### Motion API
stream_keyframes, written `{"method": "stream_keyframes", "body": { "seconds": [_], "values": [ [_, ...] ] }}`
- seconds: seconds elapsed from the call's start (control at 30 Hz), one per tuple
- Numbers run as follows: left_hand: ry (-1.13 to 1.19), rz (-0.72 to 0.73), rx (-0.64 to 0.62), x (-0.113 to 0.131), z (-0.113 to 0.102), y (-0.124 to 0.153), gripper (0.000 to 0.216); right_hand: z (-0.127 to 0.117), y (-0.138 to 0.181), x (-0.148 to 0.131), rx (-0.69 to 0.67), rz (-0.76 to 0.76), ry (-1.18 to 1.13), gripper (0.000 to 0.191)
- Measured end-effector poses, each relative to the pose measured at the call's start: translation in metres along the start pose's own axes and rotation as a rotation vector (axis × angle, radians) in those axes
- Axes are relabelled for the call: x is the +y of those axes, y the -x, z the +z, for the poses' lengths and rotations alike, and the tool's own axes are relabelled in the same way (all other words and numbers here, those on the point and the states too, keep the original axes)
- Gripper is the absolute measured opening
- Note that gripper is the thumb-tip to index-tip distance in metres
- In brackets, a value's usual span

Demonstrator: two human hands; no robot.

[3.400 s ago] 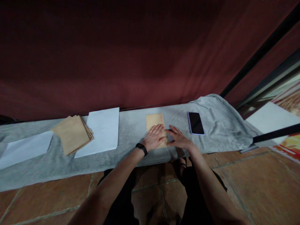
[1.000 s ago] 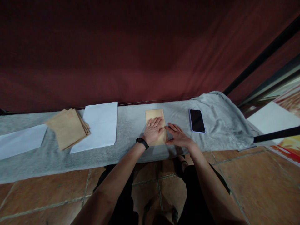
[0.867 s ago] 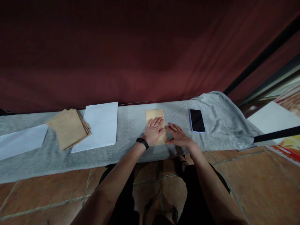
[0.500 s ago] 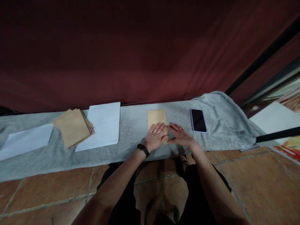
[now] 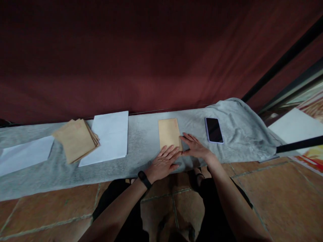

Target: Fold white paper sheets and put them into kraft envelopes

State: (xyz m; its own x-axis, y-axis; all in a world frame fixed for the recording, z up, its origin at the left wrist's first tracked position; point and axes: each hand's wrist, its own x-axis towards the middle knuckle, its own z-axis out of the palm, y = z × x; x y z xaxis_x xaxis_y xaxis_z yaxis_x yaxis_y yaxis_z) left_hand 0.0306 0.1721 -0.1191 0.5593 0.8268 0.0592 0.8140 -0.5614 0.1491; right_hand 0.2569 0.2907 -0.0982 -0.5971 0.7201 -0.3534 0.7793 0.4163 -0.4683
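A bare left hand [image 5: 161, 165] has just drawn back from the middle of a brown envelope [image 5: 168, 131] to its near end, by the near edge of the grey-draped table [image 5: 142, 134]. The fingers lie flat and slightly spread across the bottom of the envelope, while the palm, with a black wristband [image 5: 144, 179] behind it, sits out over the table's near edge. It clasps nothing.

The right hand [image 5: 194, 147] has stayed at the envelope's right side, its fingers loosely spread and the fingertips at that side; no grip shows there. The envelope lies flat a little right of the table's middle, well in from both ends, with red print [image 5: 176, 123] near its far right corner.

With the left palm gone from its face, most of the envelope is uncovered, and the change reads as one stroke in work centred on this single piece, which looks steadied from two sides rather than let go.

Elsewhere nothing appears disturbed: a dark-screened phone [image 5: 214, 130] rests toward the table's right end, while to the left a fanned stack of brown envelopes [image 5: 78, 139] overlaps white sheets [image 5: 113, 134], and more white paper [image 5: 25, 154] lies toward the left end.
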Motion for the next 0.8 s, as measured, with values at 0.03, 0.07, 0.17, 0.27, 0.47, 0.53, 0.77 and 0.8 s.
{"method": "stream_keyframes", "body": {
  "seconds": [0.03,0.07,0.17,0.27,0.47,0.53,0.77,0.8],
  "values": [
    [0.011,0.014,-0.014,-0.001,-0.002,0.003,0.060,0.000,0.000,0.000,0.003,0.000,0.005,0.096],
    [0.022,0.027,-0.026,-0.001,-0.004,0.006,0.062,0.000,0.000,0.000,0.007,0.001,0.010,0.096],
    [0.046,0.050,-0.044,-0.003,-0.008,0.013,0.066,0.001,-0.001,0.000,0.017,0.008,0.021,0.094],
    [0.060,0.055,-0.045,-0.004,-0.010,0.017,0.069,0.002,-0.001,0.003,0.020,0.011,0.028,0.093],
    [0.039,0.048,-0.015,-0.001,-0.006,0.021,0.071,0.010,0.003,-0.001,0.146,-0.041,0.039,0.080],
    [0.031,0.029,0.008,0.003,-0.002,0.021,0.075,0.019,0.003,-0.015,0.242,-0.082,0.028,0.071],
    [0.026,-0.044,0.040,0.010,0.011,0.025,0.076,0.065,0.007,-0.070,0.296,-0.222,0.110,0.065],
    [0.031,-0.047,0.042,0.010,0.012,0.025,0.075,0.067,0.007,-0.071,0.302,-0.217,0.127,0.065]
  ]
}}
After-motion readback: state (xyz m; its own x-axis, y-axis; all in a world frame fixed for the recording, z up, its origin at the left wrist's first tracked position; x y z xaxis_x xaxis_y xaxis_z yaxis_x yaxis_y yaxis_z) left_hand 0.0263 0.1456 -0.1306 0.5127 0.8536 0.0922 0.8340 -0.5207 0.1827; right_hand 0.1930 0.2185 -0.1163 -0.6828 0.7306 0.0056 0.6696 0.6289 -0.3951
